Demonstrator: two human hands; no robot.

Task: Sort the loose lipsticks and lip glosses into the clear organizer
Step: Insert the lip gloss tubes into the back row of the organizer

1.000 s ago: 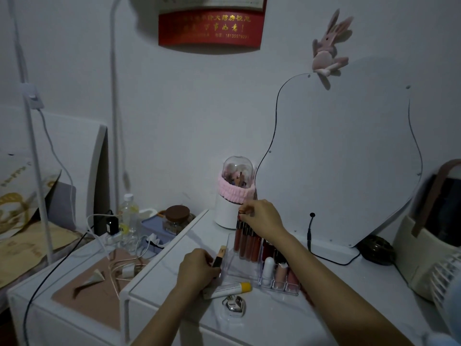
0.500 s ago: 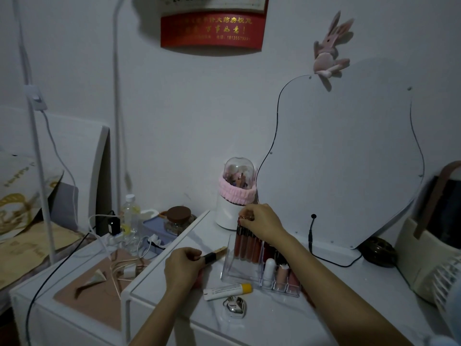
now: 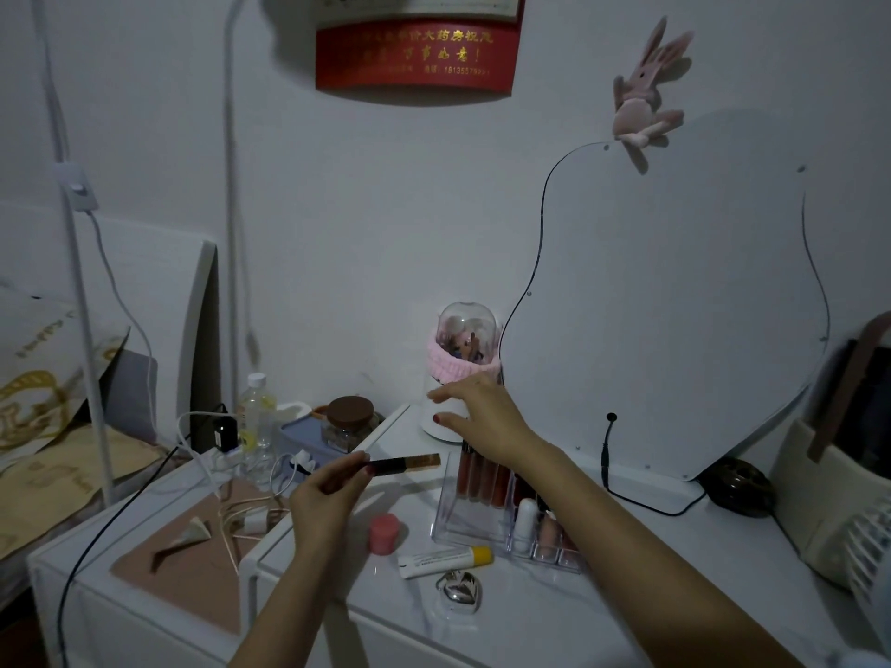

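Observation:
The clear organizer (image 3: pixel 458 513) stands on the white cabinet top, with several reddish lip gloss tubes (image 3: pixel 482 479) upright in its back row and small lipsticks in the front cells. My left hand (image 3: pixel 328 499) holds a black and gold lipstick (image 3: pixel 410 464) level, its gold end pointing right, just left of the organizer. My right hand (image 3: pixel 482 417) hovers above the gloss tubes, fingers spread and holding nothing. A white tube with a yellow cap (image 3: pixel 446 560), a small pink jar (image 3: pixel 384 532) and a silver heart-shaped item (image 3: pixel 458 593) lie loose in front.
A domed container with a pink band (image 3: pixel 465 359) stands behind the organizer, beside a large mirror (image 3: pixel 675 306) leaning on the wall. Left are a brown-lidded jar (image 3: pixel 349 421), a water bottle (image 3: pixel 255 417) and tangled cables (image 3: pixel 241 503). A fan (image 3: pixel 868 556) sits at far right.
My right hand has let go of the gloss tubes and lifted, fingers opening. My left hand raised the black and gold lipstick, uncovering the pink jar beneath it.

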